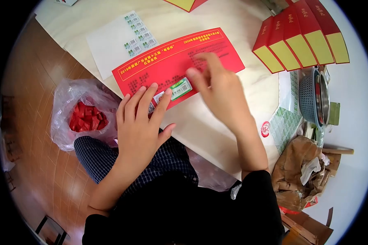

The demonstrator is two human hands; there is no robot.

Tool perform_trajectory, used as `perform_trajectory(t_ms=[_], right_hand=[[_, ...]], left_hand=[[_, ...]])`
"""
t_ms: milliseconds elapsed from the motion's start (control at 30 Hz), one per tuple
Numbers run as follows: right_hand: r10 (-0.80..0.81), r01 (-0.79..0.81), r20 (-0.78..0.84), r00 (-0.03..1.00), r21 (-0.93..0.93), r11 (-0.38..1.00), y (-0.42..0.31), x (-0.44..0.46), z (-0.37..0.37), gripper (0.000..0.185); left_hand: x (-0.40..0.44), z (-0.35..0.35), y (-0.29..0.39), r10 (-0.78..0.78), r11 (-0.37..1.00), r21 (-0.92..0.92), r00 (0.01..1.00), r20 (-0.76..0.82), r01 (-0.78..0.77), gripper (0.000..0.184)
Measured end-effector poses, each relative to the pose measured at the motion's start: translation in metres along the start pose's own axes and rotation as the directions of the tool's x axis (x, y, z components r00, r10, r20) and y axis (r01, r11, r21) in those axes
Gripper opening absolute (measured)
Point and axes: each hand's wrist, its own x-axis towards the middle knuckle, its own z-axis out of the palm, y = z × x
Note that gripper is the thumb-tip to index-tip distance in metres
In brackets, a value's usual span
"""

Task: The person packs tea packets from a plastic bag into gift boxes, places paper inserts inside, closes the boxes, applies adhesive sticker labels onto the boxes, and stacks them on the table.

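Observation:
A red panel [173,65] with gold and black printing lies at the table edge in front of me; I cannot tell if it is a flat card or the face of a box. On its lower part is a green-and-white sticker [180,88] with a code, next to a white label partly covered by my fingers. My left hand [139,116] rests on the panel's lower left with fingers spread. Slightly blurred, my right hand [218,90] is over the panel's right part, bent fingers apart from the thumb, nothing visible between them.
A sticker sheet [114,45] lies behind the panel. Several red-and-gold boxes [294,38] stand at the right, near a blue basket [308,96]. A plastic bag [63,110] of red pieces is left of my knee; crumpled brown paper [292,171] lies at the lower right.

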Motion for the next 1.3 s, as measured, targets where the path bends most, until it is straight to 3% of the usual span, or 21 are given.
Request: perform_trajectory(t_ms=[133, 233, 433, 467, 500, 533, 600, 667, 733, 800, 833, 867, 900, 933, 1000, 1067, 1133, 1167, 1233, 1267, 1300], right_hand=[[0.123, -0.127, -0.054, 0.991, -0.083, 0.988, 0.035, 0.019, -0.015, 0.028], [0.279, -0.278, 0.011, 0.96, -0.061, 0.959, 0.037, 0.027, -0.02, 0.028], [0.242, -0.244, -0.035, 0.97, -0.093, 0.965, 0.038, 0.023, -0.016, 0.025], [0.219, -0.221, -0.033, 0.975, -0.103, 0.97, 0.044, 0.022, -0.014, 0.025], [0.191, -0.194, -0.073, 0.979, -0.05, 0.98, 0.053, 0.02, -0.01, 0.023], [0.168, -0.169, -0.117, 0.979, 0.007, 0.986, 0.056, 0.018, -0.01, 0.022], [0.196, -0.188, -0.107, 0.975, 0.079, 0.979, 0.056, 0.007, -0.013, 0.021], [0.229, -0.205, -0.191, 0.954, 0.141, 0.969, 0.054, -0.012, -0.016, 0.019], [0.242, -0.197, -0.221, 0.945, 0.206, 0.958, 0.057, -0.037, -0.011, 0.019], [0.232, -0.182, -0.174, 0.957, 0.265, 0.947, 0.06, -0.066, 0.004, 0.023], [0.251, -0.22, -0.112, 0.961, 0.236, 0.946, 0.054, -0.079, 0.01, 0.027], [0.219, -0.191, -0.107, 0.97, 0.22, 0.957, 0.055, -0.092, 0.02, 0.031], [0.254, -0.249, -0.002, 0.967, 0.187, 0.95, 0.044, -0.102, 0.019, 0.035], [0.169, -0.166, -0.026, 0.985, 0.09, 0.982, 0.048, -0.111, 0.025, 0.037], [0.159, -0.155, -0.042, 0.986, 0.087, 0.984, 0.038, -0.123, 0.028, 0.046], [0.324, -0.299, -0.036, 0.945, 0.298, 0.906, 0.03, -0.128, 0.034, 0.051], [0.297, -0.287, 0.089, 0.951, 0.617, 0.733, 0.037, -0.126, 0.031, 0.05], [0.276, -0.261, 0.074, 0.958, 0.618, 0.741, 0.028, -0.129, 0.026, 0.05], [0.484, -0.481, 0.205, 0.851, 0.675, 0.559, 0.004, -0.139, 0.013, 0.051], [0.471, -0.471, 0.201, 0.859, 0.67, 0.574, 0.006, -0.143, 0.011, 0.051], [0.468, -0.454, 0.222, 0.856, 0.756, 0.471, 0.003, -0.145, 0.005, 0.051]], left_hand=[[0.007, 0.003, 0.008, -0.001, 0.999, 0.041, 0.999, 0.036, -0.001, 0.075], [0.023, 0.012, 0.021, 0.118, 0.973, 0.185, 0.986, 0.121, -0.139, 0.081], [0.039, 0.051, 0.05, 0.319, 0.912, 0.235, 0.942, 0.107, -0.336, 0.074], [0.03, 0.058, 0.051, 0.423, 0.889, -0.284, 0.882, 0.205, -0.36, 0.064], [0.026, 0.059, 0.051, 0.563, 0.639, -0.728, 0.796, 0.221, -0.25, 0.054], [0.026, 0.052, 0.043, 0.558, 0.641, -0.722, 0.803, 0.208, -0.259, 0.054], [0.019, 0.031, 0.014, 0.544, 0.6, -0.571, 0.809, -0.222, -0.56, 0.034], [0.018, -0.002, -0.022, 0.221, 0.7, -0.63, 0.941, -0.257, -0.337, 0.025], [0.022, -0.019, -0.047, -0.13, 0.787, -0.608, 0.936, -0.326, -0.103, 0.029], [0.029, -0.009, -0.07, -0.296, 0.688, -0.725, 0.925, -0.239, 0.033, 0.034], [0.03, 0.006, -0.083, -0.279, 0.766, -0.639, 0.928, -0.246, 0.061, 0.039], [0.028, 0.012, -0.086, -0.359, 0.688, -0.683, 0.933, -0.024, 0.247, 0.041], [0.025, 0.015, -0.084, -0.357, 0.693, -0.682, 0.933, -0.042, 0.234, 0.043], [0.022, 0.014, -0.081, -0.308, 0.755, -0.628, 0.947, -0.087, 0.188, 0.04], [0.012, 0.014, -0.072, -0.268, 0.721, -0.659, 0.963, 0.017, 0.212, 0.033], [-0.004, 0.028, -0.059, -0.141, 0.566, -0.779, 0.963, 0.23, 0.269, 0.037], [-0.013, 0.023, -0.031, -0.093, 0.539, -0.816, 0.978, 0.188, 0.208, 0.044], [-0.018, 0.032, -0.026, -0.089, 0.544, -0.812, 0.977, 0.192, 0.209, 0.048], [-0.024, 0.03, -0.017, -0.057, 0.486, -0.847, 0.975, 0.216, 0.216, 0.053], [-0.026, 0.029, -0.013, -0.049, 0.453, -0.867, 0.977, 0.209, 0.209, 0.054], [-0.026, 0.027, -0.011, -0.057, 0.445, -0.873, 0.979, 0.198, 0.202, 0.054]])
